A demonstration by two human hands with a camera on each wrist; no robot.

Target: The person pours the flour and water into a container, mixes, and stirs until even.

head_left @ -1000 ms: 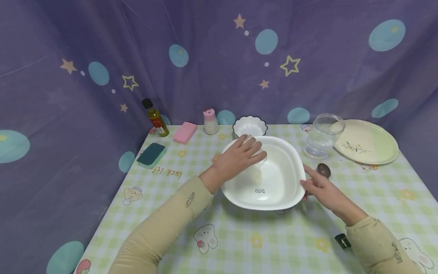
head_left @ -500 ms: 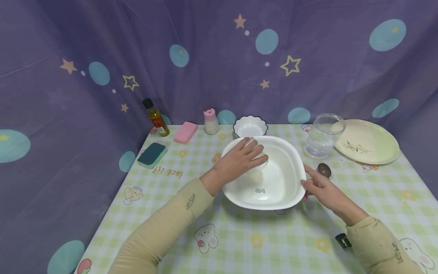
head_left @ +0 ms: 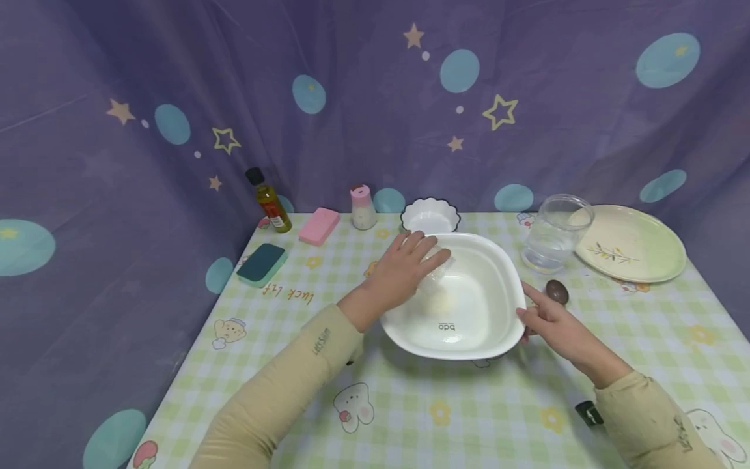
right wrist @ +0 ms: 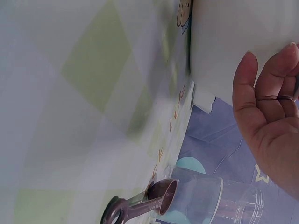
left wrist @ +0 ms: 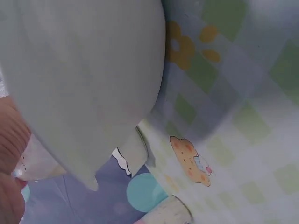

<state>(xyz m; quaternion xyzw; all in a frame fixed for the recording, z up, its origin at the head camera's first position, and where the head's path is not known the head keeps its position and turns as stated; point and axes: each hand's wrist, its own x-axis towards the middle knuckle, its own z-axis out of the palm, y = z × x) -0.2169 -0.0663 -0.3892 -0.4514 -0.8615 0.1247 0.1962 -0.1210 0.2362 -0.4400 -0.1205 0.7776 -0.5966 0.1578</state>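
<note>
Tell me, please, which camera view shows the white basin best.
The head view: it shows the white basin, inside and rim, though the left hand covers part. Both wrist views show only part of its outside.

White basin (head_left: 483,296), green-and-white checked tablecloth (head_left: 398,436)

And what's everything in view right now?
basin: one, white, centre
pale patch: one, cream, in basin
clear container: one, transparent, over basin
bottle: one, yellow, back left
green sponge: one, green, left
pink sponge: one, pink, back left
shaker: one, pink-topped, back
scalloped bowl: one, white, behind basin
jug: one, clear, back right
plate: one, cream-green, back right
measuring spoon: one, brown, right of basin
dark pieces: two, black, front, unidentified
tablecloth: one, green-white, underneath
curtain: one, purple, behind
sleeves: two, beige, forearms
left hand: one, bare, holding clear container
right hand: one, bare, holding basin rim
</note>
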